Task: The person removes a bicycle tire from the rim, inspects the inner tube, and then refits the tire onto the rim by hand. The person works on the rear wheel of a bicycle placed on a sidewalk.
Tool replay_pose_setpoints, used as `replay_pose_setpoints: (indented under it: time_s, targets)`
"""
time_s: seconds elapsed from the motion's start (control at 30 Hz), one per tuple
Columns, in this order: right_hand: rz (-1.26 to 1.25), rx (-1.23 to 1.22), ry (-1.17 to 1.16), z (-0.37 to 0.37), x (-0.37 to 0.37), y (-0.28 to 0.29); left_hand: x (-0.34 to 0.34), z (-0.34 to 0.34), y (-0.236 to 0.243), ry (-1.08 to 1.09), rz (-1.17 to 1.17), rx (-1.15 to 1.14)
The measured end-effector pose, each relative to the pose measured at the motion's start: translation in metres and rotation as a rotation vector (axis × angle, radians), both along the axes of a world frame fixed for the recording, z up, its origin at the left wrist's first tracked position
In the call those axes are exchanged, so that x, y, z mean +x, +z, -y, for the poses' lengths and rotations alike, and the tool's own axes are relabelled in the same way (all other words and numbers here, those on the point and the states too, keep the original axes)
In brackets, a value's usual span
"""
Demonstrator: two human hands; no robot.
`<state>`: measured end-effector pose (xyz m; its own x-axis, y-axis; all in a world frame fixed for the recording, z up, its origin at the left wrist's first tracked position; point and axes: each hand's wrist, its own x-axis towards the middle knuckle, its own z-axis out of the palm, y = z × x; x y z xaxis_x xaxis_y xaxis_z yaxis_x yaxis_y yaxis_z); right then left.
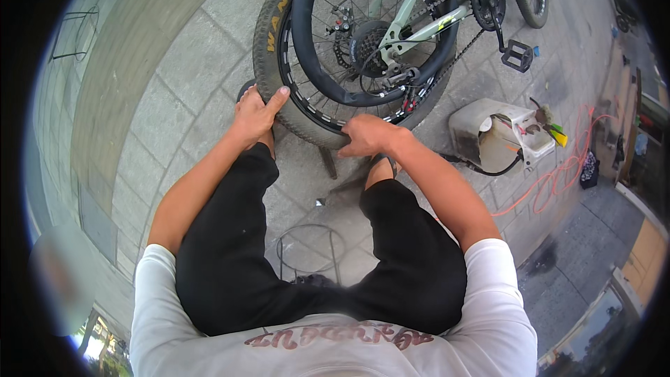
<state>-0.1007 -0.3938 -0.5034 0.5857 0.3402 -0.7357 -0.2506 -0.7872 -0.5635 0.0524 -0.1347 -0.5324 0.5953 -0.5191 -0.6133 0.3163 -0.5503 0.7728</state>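
The left hand lies flat on the outside of the bike tyre, low on its left side, with the thumb stuck up along the rubber and the fingers curled round the tread. The right hand is clamped on the bottom of the same tyre, fingers folded tight over it. So both hands are shut on the tyre.

The tyre is black with a brown side wall. It hangs loose around the rim of the back wheel, and a black inner tube shows inside it. The wheel sits in a pale green bike frame with a chain and a black pedal.

The bike stands on grey paving stones, at the far end near the top edge. Just right of the wheel is a dirty white tub with small tools in it. An orange hose curls on the ground further right. A little wire stool sits between the person's knees.
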Motion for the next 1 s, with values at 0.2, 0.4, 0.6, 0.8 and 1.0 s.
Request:
replay_pose_setpoints:
  time_s: [0.2,0.4,0.6,0.8,1.0]
  targets:
    - [0.026,-0.183,0.153,0.036,-0.019,-0.002,0.002,-0.001,-0.002,-0.005,0.005,-0.001]
    - [0.172,-0.281,0.229,0.043,-0.042,-0.016,0.005,0.003,-0.003,-0.006,-0.008,-0.021]
    - [0.279,-0.162,0.099,0.019,-0.049,-0.027,0.014,0.006,0.014,0.255,-0.174,-0.099]
    - [0.174,0.006,-0.226,-0.04,0.004,-0.006,-0.005,-0.008,0.006,0.056,-0.026,-0.071]
    - [0.075,0.138,-0.449,-0.058,0.052,0.013,-0.003,0.0,-0.014,-0.022,0.17,0.057]
